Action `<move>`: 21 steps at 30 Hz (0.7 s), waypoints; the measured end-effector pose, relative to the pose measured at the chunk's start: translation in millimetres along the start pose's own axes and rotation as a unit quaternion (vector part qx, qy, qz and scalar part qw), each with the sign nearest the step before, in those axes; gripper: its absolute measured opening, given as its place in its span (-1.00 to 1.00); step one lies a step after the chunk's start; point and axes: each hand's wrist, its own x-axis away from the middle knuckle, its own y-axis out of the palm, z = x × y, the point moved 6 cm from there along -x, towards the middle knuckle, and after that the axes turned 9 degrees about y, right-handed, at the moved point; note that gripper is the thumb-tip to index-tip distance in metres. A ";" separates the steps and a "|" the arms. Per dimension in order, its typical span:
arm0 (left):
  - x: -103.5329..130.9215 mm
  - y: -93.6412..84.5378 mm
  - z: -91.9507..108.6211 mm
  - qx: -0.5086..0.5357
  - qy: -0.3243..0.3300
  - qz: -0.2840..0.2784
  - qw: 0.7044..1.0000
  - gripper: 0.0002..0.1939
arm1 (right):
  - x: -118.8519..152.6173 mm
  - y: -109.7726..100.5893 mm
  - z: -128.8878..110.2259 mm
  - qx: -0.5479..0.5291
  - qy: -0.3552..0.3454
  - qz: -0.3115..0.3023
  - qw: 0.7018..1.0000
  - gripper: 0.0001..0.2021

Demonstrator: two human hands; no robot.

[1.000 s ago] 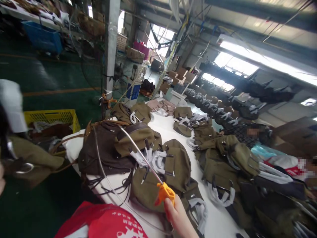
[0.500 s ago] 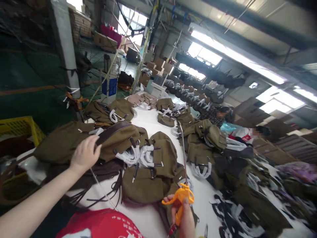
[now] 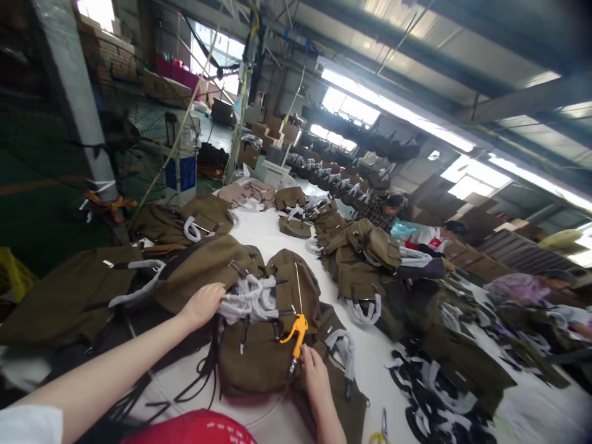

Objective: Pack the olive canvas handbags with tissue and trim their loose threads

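Far left: olive canvas bag (image 3: 69,296) lying flat at table edge, white strap across it. Left hand (image 3: 203,304) reaching in from lower left, fingers curled onto white wrapped straps (image 3: 250,297) atop olive backpack (image 3: 272,333) at centre of white table (image 3: 272,231). Right hand (image 3: 314,370) closed around grip of orange air blow gun (image 3: 296,330), thin metal nozzle pointing up over backpack flap. Farther right: heaped olive bags (image 3: 370,246), black straps (image 3: 425,401) spread on tabletop, seated people beyond.
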 end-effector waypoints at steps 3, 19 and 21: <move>4.2 -42.1 26.2 0.040 -0.010 0.018 0.999 -0.64 | 18.0 14.2 -25.6 -0.029 -0.010 -0.052 0.998 -0.39; 55.3 -41.3 78.4 0.386 -0.194 0.035 0.901 -0.44 | 104.3 64.6 -180.4 0.031 -0.369 -0.099 0.924 -0.88; 58.9 -30.4 83.8 0.422 -0.226 0.039 0.877 -0.44 | 117.2 68.1 -186.6 0.055 -0.411 -0.110 0.904 -0.87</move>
